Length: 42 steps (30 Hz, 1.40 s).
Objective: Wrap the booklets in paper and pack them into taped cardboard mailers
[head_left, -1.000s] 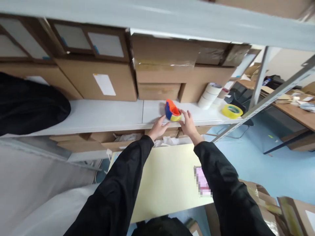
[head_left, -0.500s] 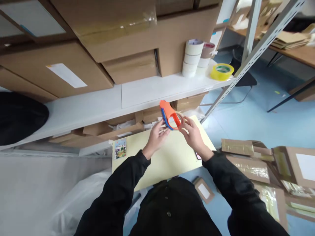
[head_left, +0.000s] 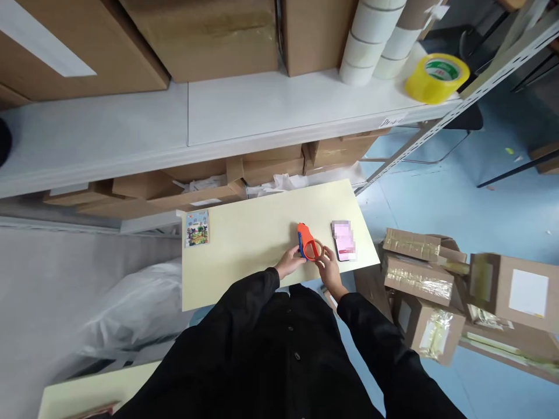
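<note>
An orange and blue tape dispenser with a roll in it is held low over the pale yellow table, near its front edge. My left hand grips it from the left with closed fingers. My right hand holds the roll side from the right. Both arms are in black sleeves. A pink phone-sized item lies just right of the dispenser.
A small picture card lies at the table's back left. A white shelf behind carries cardboard boxes, white tape rolls and a yellow tape roll. Taped cartons are piled on the blue floor at right.
Both hands took the tape dispenser off the white shelf and brought it back and down to the yellow table's front edge. The view tipped downward.
</note>
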Each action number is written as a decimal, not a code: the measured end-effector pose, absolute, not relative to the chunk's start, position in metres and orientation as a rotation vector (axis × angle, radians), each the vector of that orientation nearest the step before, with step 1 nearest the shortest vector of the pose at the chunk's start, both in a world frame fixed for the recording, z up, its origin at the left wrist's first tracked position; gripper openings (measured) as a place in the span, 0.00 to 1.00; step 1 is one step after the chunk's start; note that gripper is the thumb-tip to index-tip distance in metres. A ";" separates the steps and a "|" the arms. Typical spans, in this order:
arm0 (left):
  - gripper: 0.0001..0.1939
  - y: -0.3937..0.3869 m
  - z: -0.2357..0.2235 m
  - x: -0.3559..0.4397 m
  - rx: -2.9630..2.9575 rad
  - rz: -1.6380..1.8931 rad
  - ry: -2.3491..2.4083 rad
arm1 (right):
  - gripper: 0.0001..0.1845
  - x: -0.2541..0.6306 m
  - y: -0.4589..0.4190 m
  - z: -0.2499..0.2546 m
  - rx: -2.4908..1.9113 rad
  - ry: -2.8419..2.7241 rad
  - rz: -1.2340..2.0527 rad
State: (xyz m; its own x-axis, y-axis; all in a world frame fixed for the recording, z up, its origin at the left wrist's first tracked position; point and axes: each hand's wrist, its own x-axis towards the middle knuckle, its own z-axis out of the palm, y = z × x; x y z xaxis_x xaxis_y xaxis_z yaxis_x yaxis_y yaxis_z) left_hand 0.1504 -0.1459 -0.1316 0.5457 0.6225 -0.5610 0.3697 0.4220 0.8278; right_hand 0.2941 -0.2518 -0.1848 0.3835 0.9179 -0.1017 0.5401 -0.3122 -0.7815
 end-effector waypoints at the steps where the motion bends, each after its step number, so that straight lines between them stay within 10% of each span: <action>1: 0.23 -0.146 -0.135 0.152 1.162 0.200 1.032 | 0.08 0.296 -0.252 -0.189 -1.995 -1.251 0.728; 14: 0.35 -0.156 -0.164 0.140 1.213 0.046 1.142 | 0.29 0.301 -0.268 -0.191 -1.995 -1.575 0.578; 24: 0.29 -0.170 -0.133 0.031 1.477 0.000 1.397 | 0.15 0.272 -0.223 -0.147 -1.549 -1.886 0.690; 42: 0.29 -0.272 -0.144 -0.294 0.836 0.149 1.996 | 0.15 -0.055 -0.123 -0.141 -0.718 -3.143 1.086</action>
